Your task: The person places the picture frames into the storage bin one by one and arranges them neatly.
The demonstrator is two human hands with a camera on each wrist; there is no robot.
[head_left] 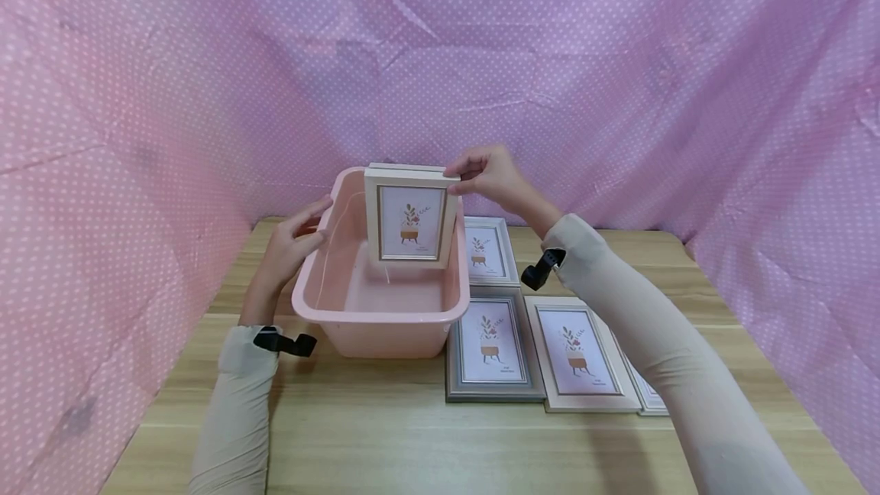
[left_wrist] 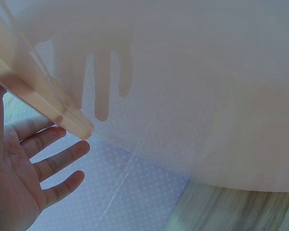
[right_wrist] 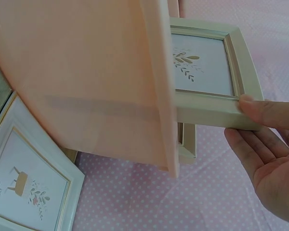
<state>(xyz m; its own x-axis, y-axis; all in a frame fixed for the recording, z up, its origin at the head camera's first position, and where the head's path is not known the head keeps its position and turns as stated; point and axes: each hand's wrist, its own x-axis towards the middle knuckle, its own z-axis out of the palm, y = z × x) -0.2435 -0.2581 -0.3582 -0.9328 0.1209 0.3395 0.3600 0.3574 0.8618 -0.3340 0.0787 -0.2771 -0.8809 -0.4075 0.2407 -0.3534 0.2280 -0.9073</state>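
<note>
Your right grip (head_left: 491,174) pinches the frame (head_left: 411,220), its long axis near upright, front facing you. Your left grip (head_left: 285,250), spread, touches the tub (head_left: 385,317).

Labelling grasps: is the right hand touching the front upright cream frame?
Touching: the right wrist view shows the right hand pinching the cream frame at one corner.
</note>
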